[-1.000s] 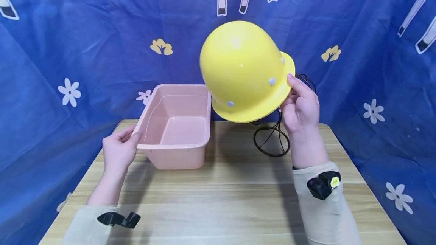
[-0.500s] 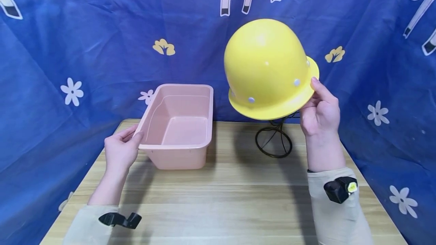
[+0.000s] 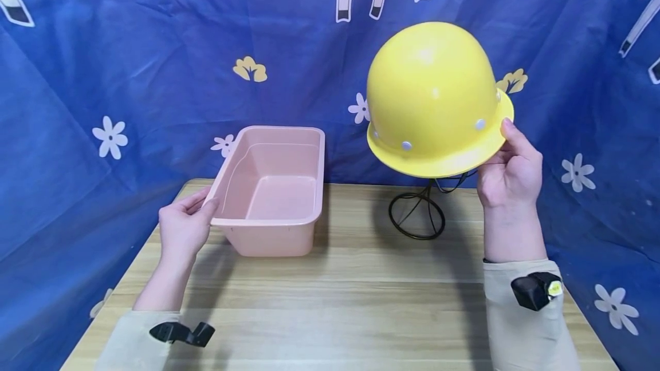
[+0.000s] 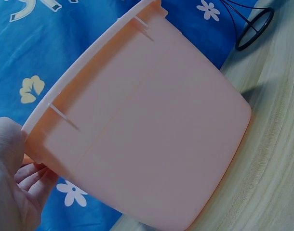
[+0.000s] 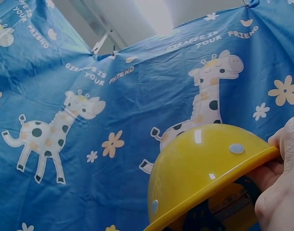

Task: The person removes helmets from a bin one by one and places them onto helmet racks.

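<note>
Two hands busy. Step looks like positioning the yellow helmet [image 3: 433, 96], held aloft by the wire stand [image 3: 428, 193]; next move probably calls for lowering it level. Your right hand [image 3: 510, 179] pinches the brim; your left hand [image 3: 183, 228] clamps the rim of the pink bin [image 3: 272, 239], on the surface [image 3: 335, 302].

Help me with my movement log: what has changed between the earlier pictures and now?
The right hand has carried the yellow hard hat to the right, away from the pink plastic tub. Nothing was taken hold of or let go. The left hand still grips the tub, which stayed put, as did the dark wire stand.
</note>
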### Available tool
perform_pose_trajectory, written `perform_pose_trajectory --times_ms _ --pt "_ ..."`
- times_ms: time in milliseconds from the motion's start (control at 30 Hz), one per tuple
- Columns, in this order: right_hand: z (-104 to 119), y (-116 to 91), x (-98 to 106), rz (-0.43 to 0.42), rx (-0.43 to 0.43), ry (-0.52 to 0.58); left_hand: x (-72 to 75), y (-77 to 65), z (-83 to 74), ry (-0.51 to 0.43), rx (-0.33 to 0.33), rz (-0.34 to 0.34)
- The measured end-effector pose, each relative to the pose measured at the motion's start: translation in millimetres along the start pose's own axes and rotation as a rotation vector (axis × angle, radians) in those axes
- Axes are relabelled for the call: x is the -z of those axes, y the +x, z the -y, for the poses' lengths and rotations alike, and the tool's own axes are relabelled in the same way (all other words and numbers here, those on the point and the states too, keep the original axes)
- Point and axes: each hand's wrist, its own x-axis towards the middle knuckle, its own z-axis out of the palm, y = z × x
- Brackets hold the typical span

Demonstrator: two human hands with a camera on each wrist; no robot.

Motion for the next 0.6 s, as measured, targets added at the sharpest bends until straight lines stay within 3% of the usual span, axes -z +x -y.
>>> perform_pose_trajectory --times_ms 300,600 --pt "12 0 7 0.007 0.057 0.02 0.3 0.4 0.3 -0.03 -0.019 0.005" --pt "25 2 25 -0.078 0.113 0.058 -1.4 0.6 0.9 -0.027 -0.029 0.008"
